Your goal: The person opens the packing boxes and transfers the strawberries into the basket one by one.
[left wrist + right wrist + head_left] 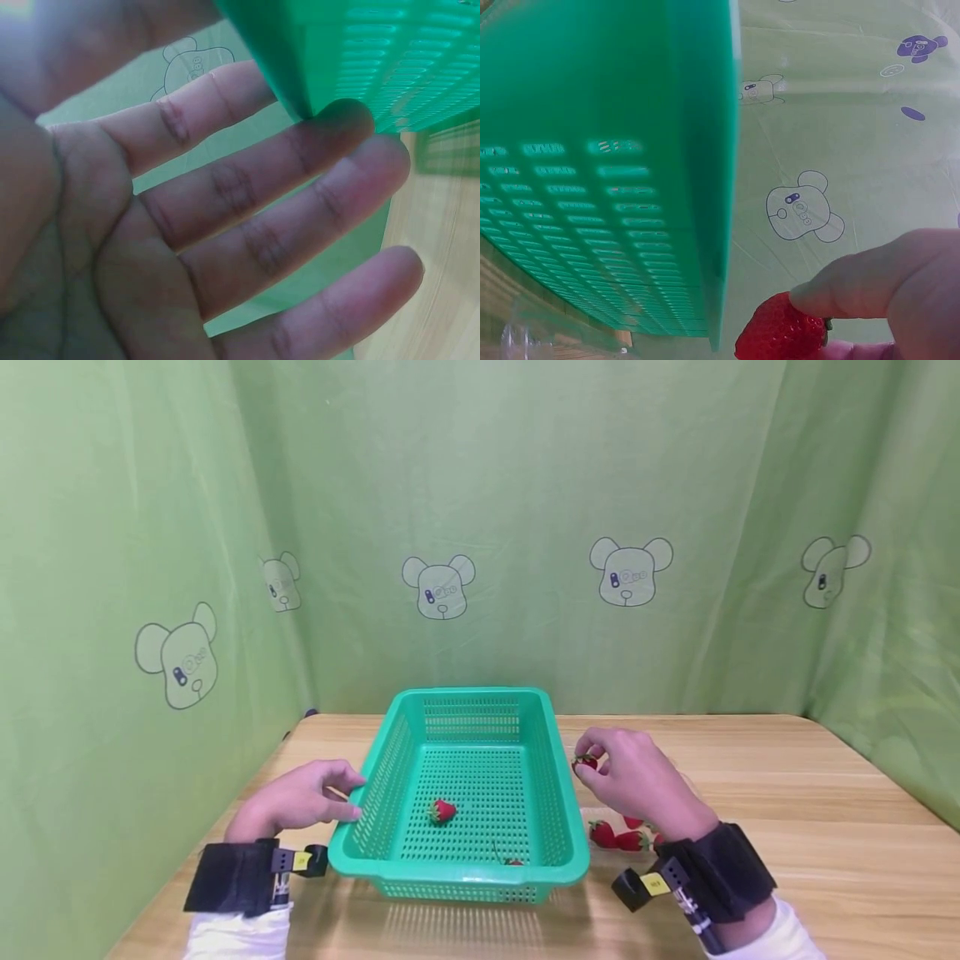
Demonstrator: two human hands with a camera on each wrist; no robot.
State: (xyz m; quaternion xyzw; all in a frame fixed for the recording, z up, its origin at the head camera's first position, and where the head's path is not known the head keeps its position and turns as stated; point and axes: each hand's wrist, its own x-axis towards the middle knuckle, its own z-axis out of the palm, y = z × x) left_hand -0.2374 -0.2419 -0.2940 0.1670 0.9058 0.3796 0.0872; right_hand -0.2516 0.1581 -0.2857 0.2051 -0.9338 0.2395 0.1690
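A green plastic basket [459, 870] with slotted walls stands on the table, with one strawberry [444, 811] on its floor and another, partly hidden, behind the near wall. At the basket's left rim, my left hand [307, 795] holds the edge between thumb and fingers; the left wrist view shows fingertips [343, 120] against the underside of the rim. Just beyond the right rim, my right hand [637, 777] pinches a strawberry [781, 330] between thumb and fingers. Its green leaves face the palm.
Several strawberries [602, 833] lie under my right forearm in a clear plastic container [570, 330], partly hidden by the hand. The wooden table [817, 827] extends right. A green curtain [525, 527] with bear faces encloses the back and sides.
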